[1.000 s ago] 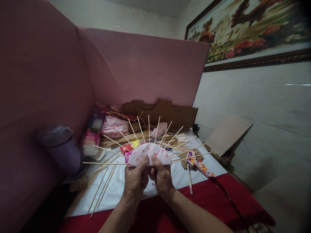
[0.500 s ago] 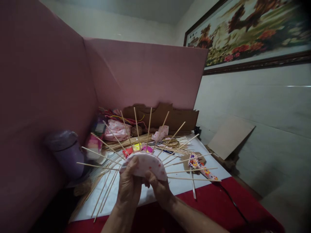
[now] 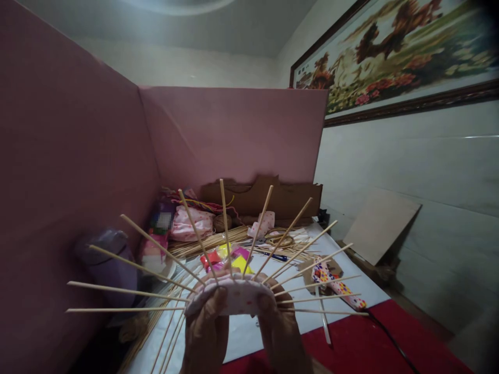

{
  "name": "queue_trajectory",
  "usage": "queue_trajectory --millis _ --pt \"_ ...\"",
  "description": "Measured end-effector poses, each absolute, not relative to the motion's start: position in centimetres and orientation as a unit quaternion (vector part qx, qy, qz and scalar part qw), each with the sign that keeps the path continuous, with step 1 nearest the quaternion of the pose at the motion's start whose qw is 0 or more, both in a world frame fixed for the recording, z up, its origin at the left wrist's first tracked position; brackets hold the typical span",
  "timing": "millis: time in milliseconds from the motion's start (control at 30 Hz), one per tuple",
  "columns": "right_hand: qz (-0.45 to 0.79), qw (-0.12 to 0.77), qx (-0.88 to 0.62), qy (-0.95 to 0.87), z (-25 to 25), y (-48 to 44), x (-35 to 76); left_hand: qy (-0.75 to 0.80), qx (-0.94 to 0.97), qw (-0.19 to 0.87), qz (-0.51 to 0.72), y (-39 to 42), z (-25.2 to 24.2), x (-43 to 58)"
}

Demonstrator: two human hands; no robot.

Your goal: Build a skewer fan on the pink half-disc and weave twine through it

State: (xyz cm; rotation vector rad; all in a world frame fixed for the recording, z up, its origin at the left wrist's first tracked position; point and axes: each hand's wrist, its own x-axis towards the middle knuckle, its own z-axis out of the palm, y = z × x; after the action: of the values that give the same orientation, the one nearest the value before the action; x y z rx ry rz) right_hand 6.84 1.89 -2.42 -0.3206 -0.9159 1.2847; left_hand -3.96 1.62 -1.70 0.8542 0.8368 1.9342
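Note:
Between my two hands is a half-round piece covered in pale spotted fabric, with several thin wooden sticks fanning out from its curved edge. My left hand grips the left end, thumb pressed on the front face. On the right end, my right hand holds it the same way, thumb in front and fingers behind. The fingers behind the piece are mostly hidden. Just beyond it lie red, yellow and magenta packets on the white table covering.
A flower-patterned glue gun with a clear glue stick lies on the right, its cord trailing over red cloth. Bundled sticks, scissors, spotted cloth and torn cardboard are at the back. A lilac bin stands left.
The half-round piece has tilted, showing more of its curved edge, and its sticks spread wider on the left. My right hand has shifted to its right end. The camera view has tipped up slightly.

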Motion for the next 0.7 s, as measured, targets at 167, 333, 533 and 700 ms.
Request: queue_trajectory --millis 167,333,533,700 --pt "0.579 0.703 -0.164 -0.379 -2.6 1.9 6.9 0.318 0.356 0.444 0.758 1.4 -1.8 -3.5" --pt "0.573 0.702 -0.199 -0.374 -2.2 1.8 6.9 0.278 0.342 0.528 0.726 0.9 -1.4 -2.0" --pt "0.606 0.646 -0.220 -0.409 -3.4 2.5 6.0 0.291 0.258 0.496 0.777 1.9 -0.3 -1.9" --pt "0.577 0.522 -0.411 -0.476 -4.7 1.1 7.1 0.298 0.209 0.397 0.842 3.0 0.0 -3.2"
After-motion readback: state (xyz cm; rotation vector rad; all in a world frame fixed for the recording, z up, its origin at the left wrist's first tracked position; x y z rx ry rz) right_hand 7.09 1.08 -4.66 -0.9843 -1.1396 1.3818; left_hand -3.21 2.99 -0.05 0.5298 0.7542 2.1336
